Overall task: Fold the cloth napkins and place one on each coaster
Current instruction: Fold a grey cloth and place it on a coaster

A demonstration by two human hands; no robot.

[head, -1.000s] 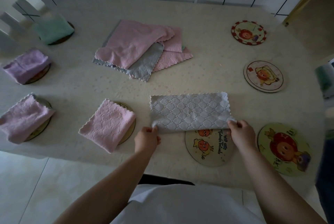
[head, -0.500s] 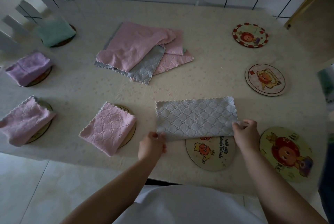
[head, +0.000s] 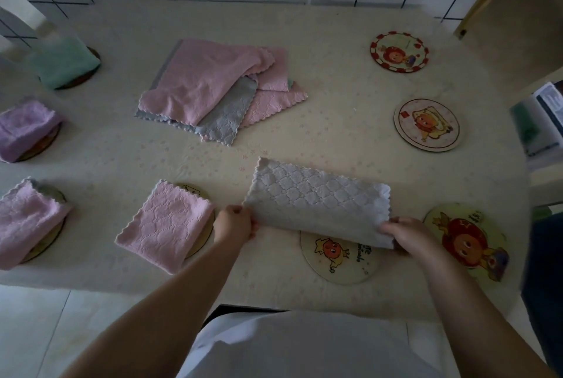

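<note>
Down near 5 o'clock on the table (head: 335, 140), from the head camera: a grey napkin (head: 320, 201), folded once into a long strip. Pinched tight at the near left corner by the left hand (head: 233, 225) and at the near right corner by the right hand (head: 408, 233). Lifted along the near side, over the far part of the star coaster (head: 338, 258); looks to rest on the table at the far side.

Likely next: fold the strip in half, short end to short end. Keep both pinches firm to stop any slipping. Line up the wavy edges, then press flat. Set the little square right in the middle of the star coaster.

Now for the holders and their loads. On the loaded coasters (head: 192, 189), one folded cloth each: pink napkin (head: 166, 225) at 8 o'clock, second pink napkin (head: 27, 222) farther out that way, purple napkin (head: 26, 127) at 9, green napkin (head: 62, 60) at 10. Nothing on the red-rim coaster (head: 399, 51) at 1 o'clock, the pale coaster (head: 426, 124) between 2 and 3, or the big-face coaster (head: 466, 240) at 4. At 11 o'clock, a loose pile (head: 213, 85) of pink and grey cloths, not folded yet.
</note>
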